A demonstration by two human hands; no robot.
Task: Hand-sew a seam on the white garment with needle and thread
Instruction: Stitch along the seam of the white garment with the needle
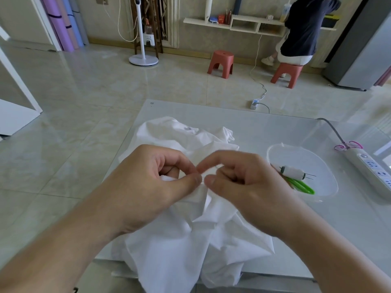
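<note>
A pale tiled floor runs back to a wall shelf, where a person in a dark top sits on a red stool (287,74); a second red stool (220,63) stands empty to that one's left, and a white fan stand (143,57) rises further left. In front of me is a glossy grey tabletop (264,127). The white garment (182,235) lies crumpled across it, its lower part hanging over the near edge towards me.

My left hand (148,187) pinches a raised fold of the garment between thumb and forefinger, the other fingers curled under. My right hand (243,185) meets it fingertip to fingertip at that same fold, thumb and forefinger closed together in a pinch; whether the needle sits between them I cannot tell, since it is too fine to see, and no thread shows either.

To my right a clear plastic bowl (325,193) holds a white thread spool (293,172) with needles stuck through it, and green-handled scissors (301,185) partly behind my right hand. Beyond the bowl lies a white power strip (372,168).
</note>
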